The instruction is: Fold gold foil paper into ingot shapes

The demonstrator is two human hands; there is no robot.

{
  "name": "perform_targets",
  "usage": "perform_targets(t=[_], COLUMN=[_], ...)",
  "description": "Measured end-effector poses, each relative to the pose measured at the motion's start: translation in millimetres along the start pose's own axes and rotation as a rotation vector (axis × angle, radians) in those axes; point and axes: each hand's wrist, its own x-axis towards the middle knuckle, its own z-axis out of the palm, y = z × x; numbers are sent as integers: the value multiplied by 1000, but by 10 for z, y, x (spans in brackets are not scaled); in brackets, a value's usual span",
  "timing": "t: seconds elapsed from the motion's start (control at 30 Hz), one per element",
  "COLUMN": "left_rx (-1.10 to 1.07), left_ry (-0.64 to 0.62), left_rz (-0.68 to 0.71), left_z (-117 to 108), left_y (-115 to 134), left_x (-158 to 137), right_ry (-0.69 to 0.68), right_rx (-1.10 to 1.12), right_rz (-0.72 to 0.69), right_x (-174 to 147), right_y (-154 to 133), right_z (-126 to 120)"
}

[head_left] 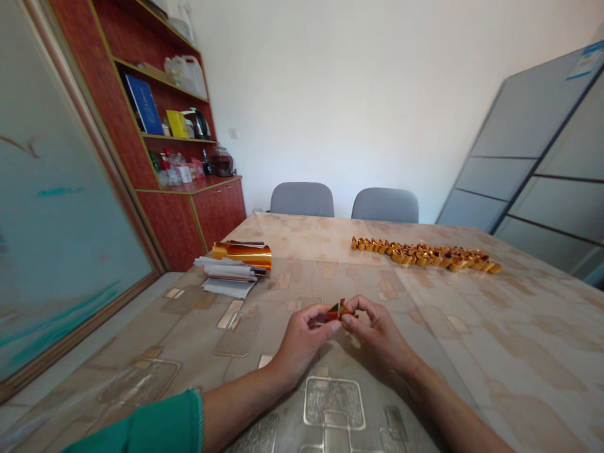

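Observation:
A small folded piece of shiny gold paper (pixel 339 309) is held between both hands above the middle of the table. My left hand (pixel 309 333) pinches its left side between thumb and fingers. On the other side, my right hand (pixel 375 327) grips it the same way, thumb toward me. Its exact folded shape is partly covered by the fingertips. Farther off to the right lie several folded gold paper pieces (pixel 425 255), set close together in rows. To the left, a curled stack of gold paper sheets (pixel 250 255) rests beside a pile of white-backed sheets (pixel 229 277).
A patterned cover lies over the table (pixel 472 327). Two grey chairs (pixel 302 198) stand at its far edge. At the left back is a red wooden cabinet (pixel 217 204) with loaded shelves; grey panelled doors (pixel 500 157) lean in view at the right.

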Motion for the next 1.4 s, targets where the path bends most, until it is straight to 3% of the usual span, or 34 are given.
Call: perform_targets(t=[0.2, 0.43, 0.53, 0.73, 0.9, 1.07, 1.4], left_rx=[-70, -207, -250, -287, -272, -219, -145], left_ry=[126, 163, 169, 167, 138, 140, 131], left_rz=[-32, -154, -207, -297, -344, -304, -201], left_z=[27, -31, -49, -64, -55, -32, -12], left_y=[29, 46, 44, 47, 63, 61, 20], left_x=[32, 58, 52, 39, 22, 4, -36], right_ry=[-16, 21, -24, -163, -209, -229, -127], right_rx=[148, 272, 239, -78, -130, -167, 62], right_rz=[82, 163, 81, -225, -270, -324, -93], right_x=[-3, 19, -4, -14, 12, 25, -9], right_y=[-8, -12, 45, -46, -47, -41, -76], right_z=[44, -5, 17, -33, -135, -204, -16])
